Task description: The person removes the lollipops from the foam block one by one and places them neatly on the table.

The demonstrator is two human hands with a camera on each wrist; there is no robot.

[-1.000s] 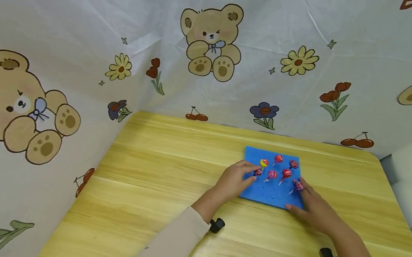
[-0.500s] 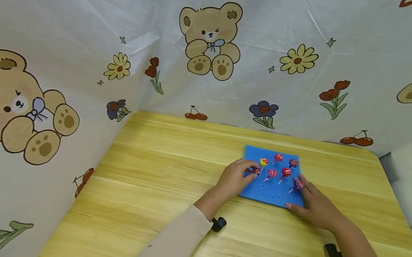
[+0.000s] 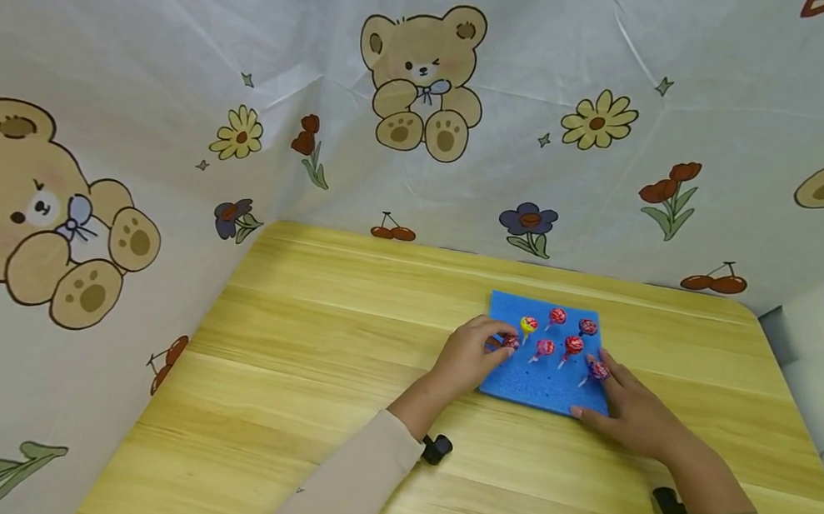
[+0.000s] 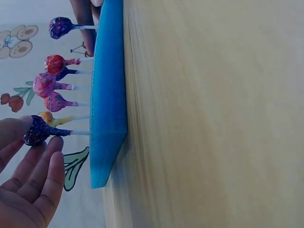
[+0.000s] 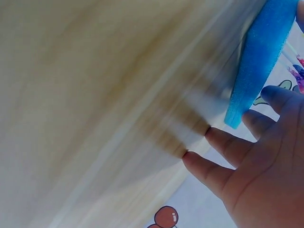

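Observation:
A blue foam block (image 3: 537,394) lies on the table with several wrapped lollipops standing in it by their sticks. My left hand (image 3: 468,357) pinches the dark-wrapped lollipop (image 4: 37,131) at the block's left side between thumb and fingers; its white stick meets the foam. Just behind it stands a yellow lollipop (image 3: 529,325). At the block's right side, my right hand (image 3: 640,417) rests with fingers spread, touching the foam's edge, beside a purple-and-red lollipop (image 3: 598,369). In the right wrist view, two of its fingertips (image 5: 192,160) touch the tabletop.
Pink (image 3: 544,349), red (image 3: 573,346) and dark (image 3: 588,327) lollipops stand close together in the foam. Small holes show in its front part. Behind the wooden table (image 3: 342,350) hangs a bear-print cloth (image 3: 503,174).
My left fingers have closed round the dark lollipop, which has shifted slightly left. My right hand stays at the foam's right edge.

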